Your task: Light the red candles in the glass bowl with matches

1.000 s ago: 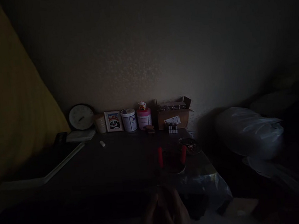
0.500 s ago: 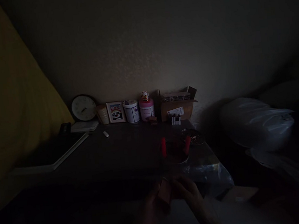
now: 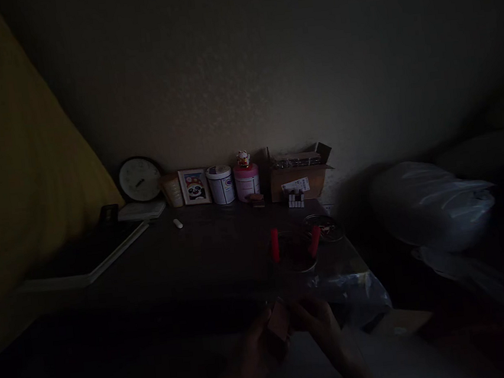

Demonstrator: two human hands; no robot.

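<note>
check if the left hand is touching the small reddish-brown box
Touching. The head view, though dim, shows the left hand around the small reddish-brown box, its thumb against the box's left edge.

Reaches in from the bottom edge with both forearms, slanted inward toward each other. Holds the left hand low, near the middle of the view, curled in a grip, with the thumb pointing up and to the right. Holds the right hand just beside it, bent inward at the wrist, with fingers directed leftward. Sinks into shadow around the left wrist and most fingertips, too dark to tell apart.
</note>
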